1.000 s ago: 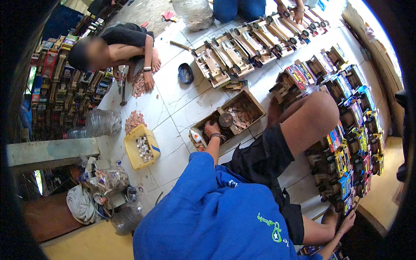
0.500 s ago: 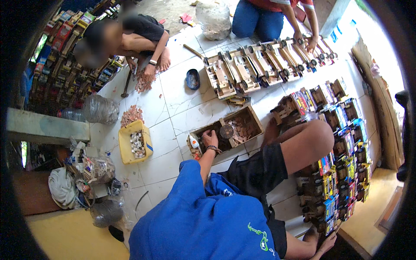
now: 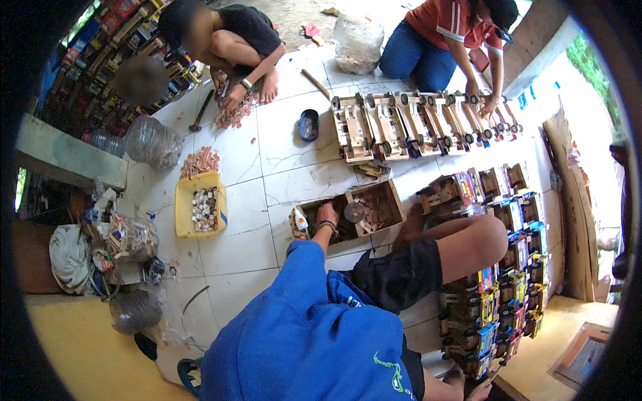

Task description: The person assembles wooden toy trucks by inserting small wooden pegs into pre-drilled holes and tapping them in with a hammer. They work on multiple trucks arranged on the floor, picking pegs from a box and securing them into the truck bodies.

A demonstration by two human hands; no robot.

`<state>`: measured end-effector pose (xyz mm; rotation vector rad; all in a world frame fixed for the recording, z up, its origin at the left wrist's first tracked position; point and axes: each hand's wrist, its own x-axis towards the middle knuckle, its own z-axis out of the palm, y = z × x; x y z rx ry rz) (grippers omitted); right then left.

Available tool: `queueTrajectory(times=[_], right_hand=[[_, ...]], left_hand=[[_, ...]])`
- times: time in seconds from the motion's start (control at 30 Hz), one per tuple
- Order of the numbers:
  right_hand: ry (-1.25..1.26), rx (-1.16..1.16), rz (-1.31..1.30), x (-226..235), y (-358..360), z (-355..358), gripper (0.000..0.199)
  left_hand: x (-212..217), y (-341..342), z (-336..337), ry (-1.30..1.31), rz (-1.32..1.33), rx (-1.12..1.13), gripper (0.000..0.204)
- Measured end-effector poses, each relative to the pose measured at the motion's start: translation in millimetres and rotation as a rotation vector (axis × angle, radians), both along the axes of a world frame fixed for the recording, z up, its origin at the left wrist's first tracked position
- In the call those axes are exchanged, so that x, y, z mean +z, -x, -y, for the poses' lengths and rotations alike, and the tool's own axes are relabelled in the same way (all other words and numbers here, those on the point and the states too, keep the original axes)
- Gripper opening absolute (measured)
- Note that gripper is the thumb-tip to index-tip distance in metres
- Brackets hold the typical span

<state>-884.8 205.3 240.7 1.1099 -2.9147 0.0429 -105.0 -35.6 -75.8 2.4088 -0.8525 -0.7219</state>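
Note:
My left hand (image 3: 328,214) reaches into the left compartment of a wooden box (image 3: 402,206) on the tiled floor; its fingertips are hidden among the contents. Beside that hand, at the box's left end, is a white glue bottle (image 3: 301,220) with an orange tip. Small brown pieces (image 3: 376,208) fill the other compartment, and a dark round disc (image 3: 354,212) rests near the divider. At the lower right edge, my right hand (image 3: 480,390) is closed around something thin that I cannot make out. It is close to rows of colourful wooden toy trucks (image 3: 491,307).
A yellow tub (image 3: 179,208) of small pieces stands left, near a hammer (image 3: 200,110). One co-worker (image 3: 247,40) squats by scattered pieces; another (image 3: 428,50) handles a row of wheeled wooden toy frames (image 3: 384,127). A blue dish (image 3: 308,125) lies between. Clear bags (image 3: 154,142) line the left.
The view has shifted, showing more of both co-workers. My left hand stays in the box, its fingers now lower among the contents. My right hand sits nearer the lower edge of the picture.

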Motion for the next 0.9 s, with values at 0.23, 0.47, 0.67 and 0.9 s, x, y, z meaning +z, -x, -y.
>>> queueTrajectory(times=[0.23, 0.47, 0.67, 0.9], right_hand=[[-0.014, -0.047, -0.037, 15, -19, -2, 0.059], [0.106, 0.044, -0.045, 6, -12, -5, 0.051], [0.365, 0.083, 0.007, 3, 2, 10, 0.052], [0.960, 0.300, 0.447, 55, -137, 112, 0.045]], left_hand=[[26, 7, -11, 0.230, -0.184, 0.150, 0.030], [117, 3, -42, 0.353, -0.857, 0.291, 0.033], [265, 27, -27, 0.492, -1.249, -0.003, 0.022], [401, 129, 67, 0.440, -1.246, -0.688, 0.024]])
